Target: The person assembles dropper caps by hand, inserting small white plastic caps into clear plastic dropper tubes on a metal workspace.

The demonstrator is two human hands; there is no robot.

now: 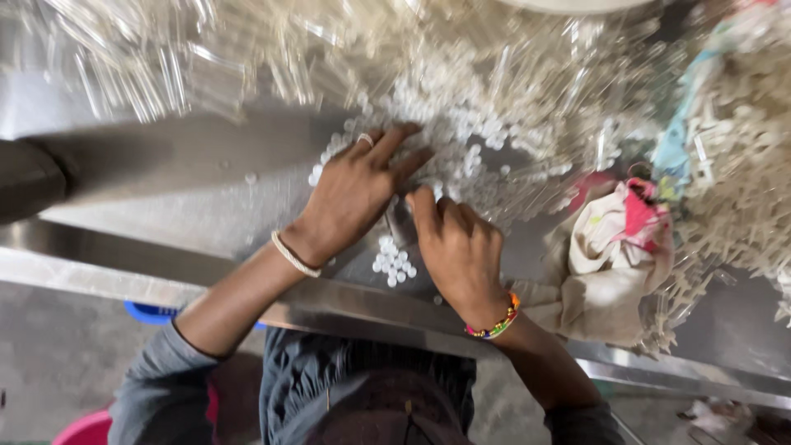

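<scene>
Touching left hand [358, 185], right hand [457, 247]: white caps [445, 115] under fingertips.

Work surface: a flat grey stainless-steel table [165, 156] with a raised front rim.
Right side: a crumpled cream cloth bag with pink patches [614, 247] lay on the table, just beside a heap of off-white plastic sticks [741, 165].
Far left: a heap of clear thin plastic tubes [140, 58], blurred.
Below the rim: a blue plastic container edge [148, 311] and a pink plastic tub [82, 428] stood on the grey floor [49, 354].
</scene>
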